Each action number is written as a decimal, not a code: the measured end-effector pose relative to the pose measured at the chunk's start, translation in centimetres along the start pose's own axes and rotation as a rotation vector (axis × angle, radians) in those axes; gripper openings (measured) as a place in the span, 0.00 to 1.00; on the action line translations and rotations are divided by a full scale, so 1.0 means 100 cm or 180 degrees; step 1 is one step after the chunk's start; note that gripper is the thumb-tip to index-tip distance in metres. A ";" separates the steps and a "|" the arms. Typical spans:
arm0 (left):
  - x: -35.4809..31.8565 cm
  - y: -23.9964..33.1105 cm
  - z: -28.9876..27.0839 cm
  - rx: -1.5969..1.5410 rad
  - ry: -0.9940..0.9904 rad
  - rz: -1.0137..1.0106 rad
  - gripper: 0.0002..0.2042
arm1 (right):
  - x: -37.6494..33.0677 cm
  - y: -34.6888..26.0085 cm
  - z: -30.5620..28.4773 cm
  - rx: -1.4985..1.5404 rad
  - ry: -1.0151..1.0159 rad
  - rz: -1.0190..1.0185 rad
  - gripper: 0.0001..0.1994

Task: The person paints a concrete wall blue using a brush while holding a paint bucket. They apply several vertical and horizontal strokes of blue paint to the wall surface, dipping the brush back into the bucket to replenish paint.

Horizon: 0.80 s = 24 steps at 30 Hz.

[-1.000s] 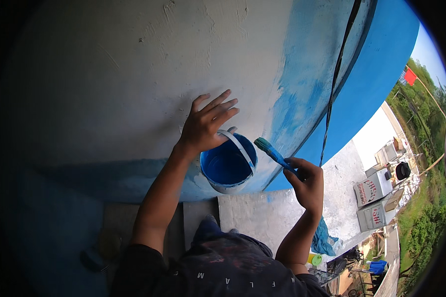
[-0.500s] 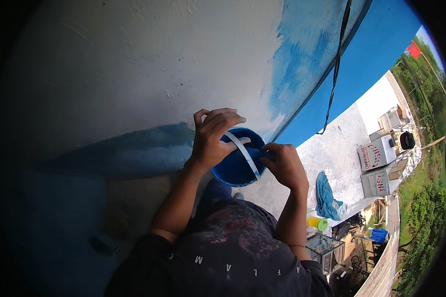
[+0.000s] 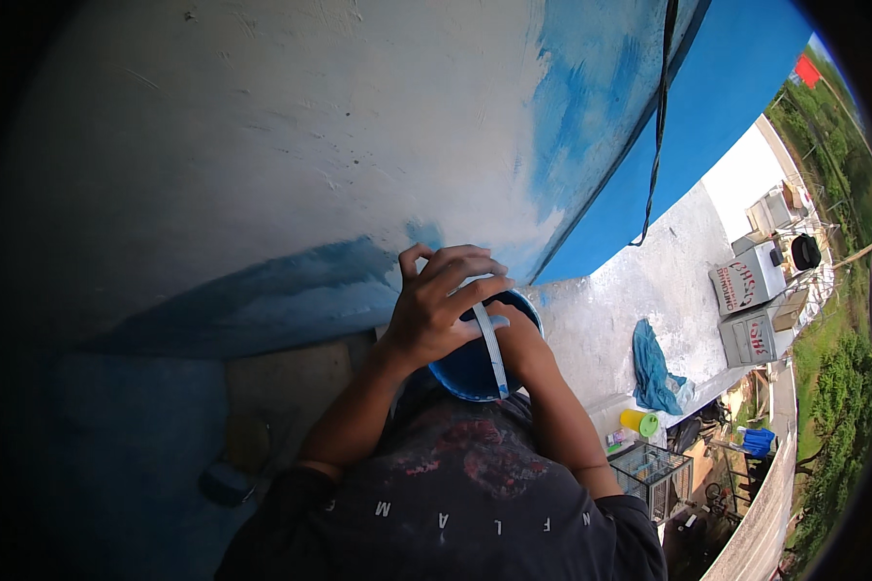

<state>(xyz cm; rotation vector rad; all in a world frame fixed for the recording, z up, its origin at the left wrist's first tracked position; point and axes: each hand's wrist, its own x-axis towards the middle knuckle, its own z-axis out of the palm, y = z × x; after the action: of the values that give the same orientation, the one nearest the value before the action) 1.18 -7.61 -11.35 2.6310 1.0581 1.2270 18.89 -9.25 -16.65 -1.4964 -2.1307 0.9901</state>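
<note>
Hands [image 3: 446, 310] now over round bucket [image 3: 475, 373]

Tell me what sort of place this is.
Probably an outdoor rooftop beside a large curved tank being painted blue: a half-painted white curved wall, a grey concrete ledge, and green trees far below.
</note>
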 end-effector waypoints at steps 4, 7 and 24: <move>0.002 -0.006 -0.012 0.0235 0.0082 -0.0026 0.30 | -0.009 -0.013 -0.044 -0.0388 -0.0068 -0.0236 0.07; 0.008 -0.012 -0.020 0.0335 0.0272 0.0017 0.31 | -0.025 -0.021 -0.079 0.0098 0.0257 -0.0397 0.08; 0.081 -0.015 -0.107 0.1471 0.0808 0.0385 0.30 | -0.047 -0.014 -0.126 0.3128 0.0567 -0.0819 0.11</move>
<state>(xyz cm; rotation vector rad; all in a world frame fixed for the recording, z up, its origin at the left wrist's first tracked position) -3.41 -4.01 0.86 2.9669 1.3881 1.5364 27.69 -9.55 -6.42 -0.7562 -1.3017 1.4239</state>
